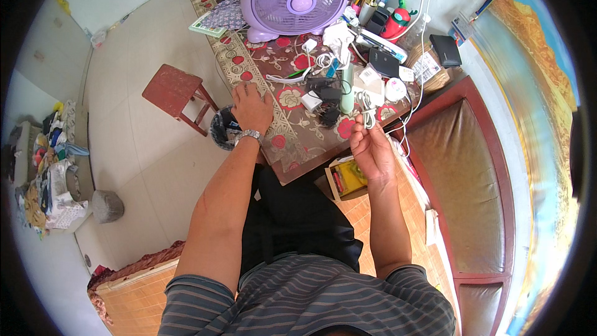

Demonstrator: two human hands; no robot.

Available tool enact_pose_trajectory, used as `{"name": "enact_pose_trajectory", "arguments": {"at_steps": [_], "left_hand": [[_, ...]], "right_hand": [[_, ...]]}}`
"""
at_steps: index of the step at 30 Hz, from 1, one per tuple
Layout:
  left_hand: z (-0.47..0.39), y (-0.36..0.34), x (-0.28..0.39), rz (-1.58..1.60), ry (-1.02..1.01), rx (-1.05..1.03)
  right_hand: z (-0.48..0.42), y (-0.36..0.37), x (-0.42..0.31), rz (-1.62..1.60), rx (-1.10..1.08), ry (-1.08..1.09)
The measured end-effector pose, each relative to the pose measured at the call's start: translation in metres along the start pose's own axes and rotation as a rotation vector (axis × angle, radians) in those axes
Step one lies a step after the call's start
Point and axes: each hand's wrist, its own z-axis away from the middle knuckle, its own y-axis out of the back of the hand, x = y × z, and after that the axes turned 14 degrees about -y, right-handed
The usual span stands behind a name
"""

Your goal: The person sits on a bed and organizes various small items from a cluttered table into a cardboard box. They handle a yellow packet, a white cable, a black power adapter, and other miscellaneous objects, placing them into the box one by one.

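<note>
My right hand (373, 149) grips a coiled white cable (367, 109) between thumb and fingers at the table's right front edge. My left hand (253, 105) rests palm down on the left edge of the patterned tablecloth (298, 142), with its fingers apart and nothing visible in it. Between the hands lie a white charger (311, 101), black adapters with cords (329, 94) and a light green cylindrical object (347, 88). A white plug (309, 45) with a cable, a black box-shaped device (384, 62) and a round white item (395, 89) lie farther back.
A purple box fan (298, 0) stands at the back of the table. A lined waste bin (225, 128) and a red wooden stool (172, 88) are at the left. An open box (333, 182) sits below the front edge; a wooden-framed padded bench (461, 172) is at the right.
</note>
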Motion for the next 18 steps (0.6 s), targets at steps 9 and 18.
{"name": "enact_pose_trajectory", "arguments": {"at_steps": [9, 18], "left_hand": [[0.008, 0.007, -0.001, -0.03, -0.07, 0.108], [0.058, 0.108, 0.123, 1.141, -0.188, -0.019]], "right_hand": [[0.012, -0.018, 0.003, 0.272, 0.144, 0.103], [0.044, -0.011, 0.018, 0.482, 0.111, 0.161]]}}
